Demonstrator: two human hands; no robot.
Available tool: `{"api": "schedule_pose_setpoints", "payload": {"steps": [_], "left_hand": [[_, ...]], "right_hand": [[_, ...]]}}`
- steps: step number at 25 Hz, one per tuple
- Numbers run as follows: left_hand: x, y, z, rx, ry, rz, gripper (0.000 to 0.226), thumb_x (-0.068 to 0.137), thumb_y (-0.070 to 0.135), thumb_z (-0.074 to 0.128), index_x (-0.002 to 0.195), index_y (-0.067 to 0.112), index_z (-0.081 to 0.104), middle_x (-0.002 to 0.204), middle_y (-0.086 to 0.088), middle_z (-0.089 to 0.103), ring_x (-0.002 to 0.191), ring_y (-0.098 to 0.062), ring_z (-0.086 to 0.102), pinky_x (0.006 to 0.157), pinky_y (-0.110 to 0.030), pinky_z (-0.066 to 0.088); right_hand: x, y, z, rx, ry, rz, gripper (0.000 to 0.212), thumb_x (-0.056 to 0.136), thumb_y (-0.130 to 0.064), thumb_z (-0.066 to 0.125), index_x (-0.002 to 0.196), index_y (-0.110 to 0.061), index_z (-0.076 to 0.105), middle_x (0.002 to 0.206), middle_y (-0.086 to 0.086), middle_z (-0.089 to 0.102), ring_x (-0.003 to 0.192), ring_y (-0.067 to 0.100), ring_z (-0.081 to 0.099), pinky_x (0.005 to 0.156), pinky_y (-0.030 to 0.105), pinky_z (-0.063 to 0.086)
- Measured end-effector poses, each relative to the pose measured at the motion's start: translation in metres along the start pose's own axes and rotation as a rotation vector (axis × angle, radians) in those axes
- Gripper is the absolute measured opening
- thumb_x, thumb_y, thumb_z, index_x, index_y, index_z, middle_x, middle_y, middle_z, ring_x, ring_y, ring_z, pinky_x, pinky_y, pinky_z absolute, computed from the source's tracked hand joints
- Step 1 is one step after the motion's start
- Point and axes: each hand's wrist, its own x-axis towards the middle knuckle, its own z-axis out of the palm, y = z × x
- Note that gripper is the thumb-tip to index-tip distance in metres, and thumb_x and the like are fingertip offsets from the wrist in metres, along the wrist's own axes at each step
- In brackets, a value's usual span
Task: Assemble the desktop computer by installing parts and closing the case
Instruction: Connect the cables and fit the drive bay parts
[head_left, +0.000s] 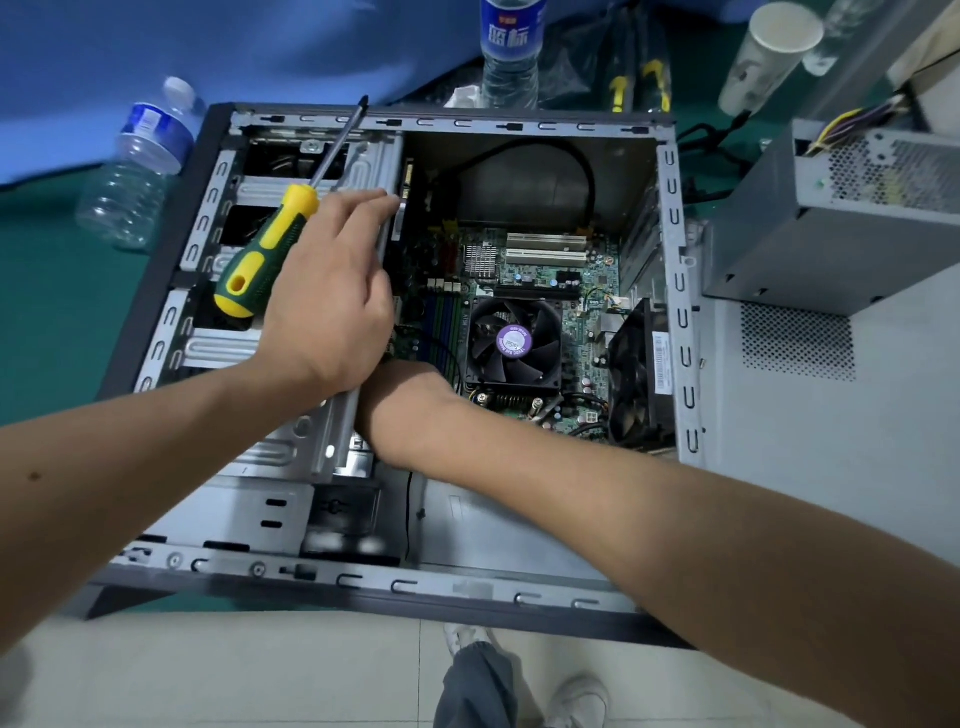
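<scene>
Open computer case lay on its side on the green table surface, interior facing up. Inside, the motherboard sat flat against the case floor, with a black CPU fan bearing a purple centre label near its middle and two white expansion slots just above it. A second black fan stood on edge at the case's rear wall. Left hand rested over the silver drive cage, fingers extended toward the cage's inner edge, with a green-and-yellow screwdriver tucked between thumb and palm; its shaft pointed up and away across the case's top rim. Right forearm crossed in from lower right and passed beneath the left wrist; the right hand itself was hidden under the left hand and cage, so could not tell whether it held anything. A grey power supply with a bundle of coloured wires stood outside the case, just beside its right edge, resting on the detached grey side panel. Two plastic water bottles were on the table: one lying tilted at upper left, one upright beyond the case's top edge. A paper cup lay tipped at upper right. The person's grey trouser leg and white shoes showed on the tiled floor below.
</scene>
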Motion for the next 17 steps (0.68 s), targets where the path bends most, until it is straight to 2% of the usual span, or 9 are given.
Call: {"api": "schedule_pose_setpoints", "payload": {"steps": [5, 12, 15, 17], "left_hand": [[0.000, -0.004, 0.000, -0.009, 0.003, 0.013, 0.059, 0.084, 0.015, 0.033, 0.141, 0.007, 0.047, 0.145, -0.011, 0.042, 0.133, -0.025, 0.041, 0.112, -0.038, 0.035], [-0.002, -0.002, 0.000, 0.000, -0.033, 0.005, 0.057, 0.085, 0.010, 0.037, 0.141, 0.006, 0.049, 0.146, -0.013, 0.042, 0.134, -0.028, 0.040, 0.114, -0.038, 0.032], [-0.001, 0.000, -0.002, -0.002, -0.060, -0.004, 0.058, 0.084, 0.012, 0.037, 0.141, 0.006, 0.049, 0.147, -0.013, 0.042, 0.134, -0.029, 0.040, 0.114, -0.041, 0.033], [-0.001, -0.001, -0.003, -0.002, -0.084, -0.011, 0.057, 0.085, 0.008, 0.041, 0.141, 0.006, 0.049, 0.147, -0.014, 0.042, 0.134, -0.030, 0.040, 0.114, -0.040, 0.032]], "right_hand": [[0.002, -0.011, 0.003, 0.026, 0.034, -0.030, 0.026, 0.095, -0.003, 0.047, 0.115, -0.008, 0.063, 0.127, 0.007, 0.060, 0.117, 0.028, 0.057, 0.077, 0.031, 0.047], [-0.010, 0.007, -0.010, 0.056, -0.103, -0.060, 0.020, 0.091, 0.005, 0.050, 0.107, 0.005, 0.062, 0.115, 0.019, 0.061, 0.102, 0.035, 0.061, 0.078, 0.037, 0.052], [-0.038, 0.023, -0.027, -0.012, -0.030, -0.168, 0.022, 0.087, 0.002, 0.051, 0.106, -0.003, 0.062, 0.107, 0.013, 0.059, 0.095, 0.031, 0.056, 0.077, 0.040, 0.051], [-0.063, 0.049, -0.041, 0.002, 0.155, -0.091, 0.025, 0.086, -0.002, 0.054, 0.107, -0.008, 0.066, 0.105, 0.008, 0.061, 0.097, 0.026, 0.052, 0.084, 0.041, 0.050]]}}
